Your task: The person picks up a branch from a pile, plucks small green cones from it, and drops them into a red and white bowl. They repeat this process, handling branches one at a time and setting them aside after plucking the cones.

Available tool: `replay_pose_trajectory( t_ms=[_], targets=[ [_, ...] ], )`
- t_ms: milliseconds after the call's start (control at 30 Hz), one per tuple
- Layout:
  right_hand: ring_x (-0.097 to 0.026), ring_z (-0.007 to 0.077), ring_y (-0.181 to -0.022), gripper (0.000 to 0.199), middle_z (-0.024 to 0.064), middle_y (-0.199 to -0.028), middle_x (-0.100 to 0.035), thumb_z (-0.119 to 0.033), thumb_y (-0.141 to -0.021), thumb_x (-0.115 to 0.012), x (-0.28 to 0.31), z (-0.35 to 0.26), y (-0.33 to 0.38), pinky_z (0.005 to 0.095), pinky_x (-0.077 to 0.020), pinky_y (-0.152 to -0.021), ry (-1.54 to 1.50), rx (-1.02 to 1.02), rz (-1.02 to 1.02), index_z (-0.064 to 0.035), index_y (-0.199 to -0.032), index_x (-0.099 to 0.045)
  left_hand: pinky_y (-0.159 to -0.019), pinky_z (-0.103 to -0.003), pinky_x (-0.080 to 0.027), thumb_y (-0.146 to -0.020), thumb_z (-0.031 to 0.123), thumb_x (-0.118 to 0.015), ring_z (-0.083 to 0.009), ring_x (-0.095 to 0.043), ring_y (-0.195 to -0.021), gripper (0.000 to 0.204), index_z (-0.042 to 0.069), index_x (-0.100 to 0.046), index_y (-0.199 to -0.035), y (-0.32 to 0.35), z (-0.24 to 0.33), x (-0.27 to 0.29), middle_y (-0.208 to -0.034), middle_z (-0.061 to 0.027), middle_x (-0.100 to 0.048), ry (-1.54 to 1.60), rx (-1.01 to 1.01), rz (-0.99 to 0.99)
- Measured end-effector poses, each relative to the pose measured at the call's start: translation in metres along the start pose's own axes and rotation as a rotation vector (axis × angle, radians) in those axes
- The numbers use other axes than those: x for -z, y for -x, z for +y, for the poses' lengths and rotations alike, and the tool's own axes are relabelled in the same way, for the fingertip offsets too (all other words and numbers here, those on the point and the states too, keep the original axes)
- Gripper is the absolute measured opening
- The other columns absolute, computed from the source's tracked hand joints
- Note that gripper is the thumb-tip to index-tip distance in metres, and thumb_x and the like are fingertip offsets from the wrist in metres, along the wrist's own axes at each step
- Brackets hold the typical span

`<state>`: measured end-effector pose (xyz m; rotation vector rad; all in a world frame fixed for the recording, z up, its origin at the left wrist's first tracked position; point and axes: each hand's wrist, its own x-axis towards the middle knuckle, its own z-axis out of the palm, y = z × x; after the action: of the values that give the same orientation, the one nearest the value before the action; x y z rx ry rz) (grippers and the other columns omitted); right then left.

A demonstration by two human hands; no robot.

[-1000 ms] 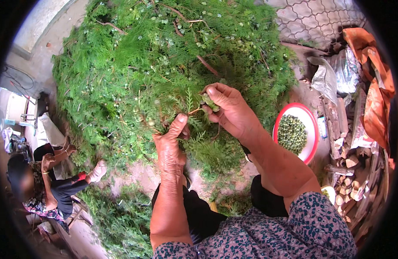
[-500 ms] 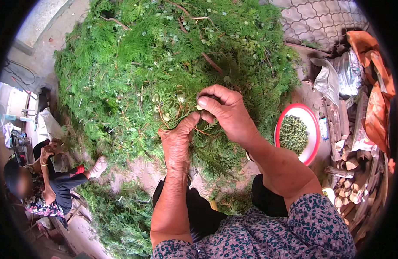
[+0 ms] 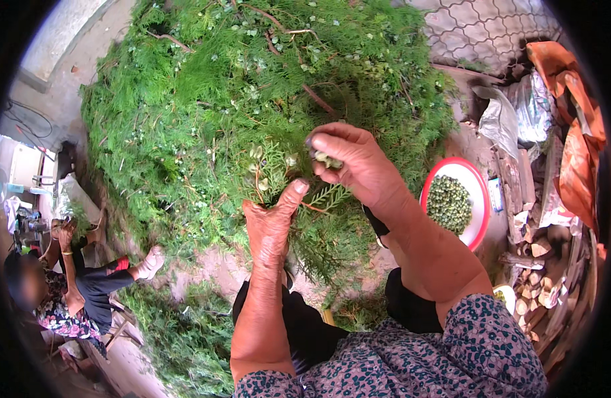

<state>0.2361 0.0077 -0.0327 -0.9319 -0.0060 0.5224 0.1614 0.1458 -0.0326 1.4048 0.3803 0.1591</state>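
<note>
Left fingers [image 3: 293, 193] clasp sprig [image 3: 273, 164], right fingers [image 3: 343, 131] cup cones [image 3: 328, 160].

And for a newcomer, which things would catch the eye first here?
Probably the huge heap of green branches, filling the upper middle. Next, the red-rimmed white basin of small green cones to its lower right. At the centre, the left hand holds a leafy sprig and the right hand pinches a green piece.

The floor [image 3: 214, 263] carries heaped green branches [image 3: 206, 99] — and a red-rimmed basin [image 3: 478, 205].
</note>
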Motion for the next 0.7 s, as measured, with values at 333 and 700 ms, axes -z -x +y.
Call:
replay_pose_trajectory(
  t_ms=[333, 700],
  targets=[
    [-0.053, 0.0065, -0.059, 0.021, 0.0023, -0.074, -0.058, -0.012, -0.08, -0.061, -0.005, 0.005, 0.002, 0.0191, -0.0405, -0.049, 0.475, 0.057, -0.158, -0.0001, -0.098, -0.059, -0.061, -0.022, -0.04, -0.075, 0.027, -0.069, -0.0086, -0.05, -0.064, 0.031, 0.002, -0.061, -0.091, -0.004, -0.009, -0.002, -0.077, -0.001, -0.06, -0.001, 0.0, 0.163],
    [-0.055, 0.0092, -0.061, 0.019, 0.0061, -0.074, -0.059, -0.009, -0.077, -0.061, -0.01, 0.022, 0.001, 0.0222, -0.0437, -0.052, 0.848, 0.432, -0.145, 0.0028, -0.091, -0.057, -0.059, -0.023, -0.042, -0.072, 0.003, -0.066, -0.0085, -0.053, -0.064, 0.015, 0.002, -0.061, -0.086, -0.01, -0.01, 0.004, -0.078, -0.001, -0.061, 0.171, -0.04, 0.166]
  ],
)
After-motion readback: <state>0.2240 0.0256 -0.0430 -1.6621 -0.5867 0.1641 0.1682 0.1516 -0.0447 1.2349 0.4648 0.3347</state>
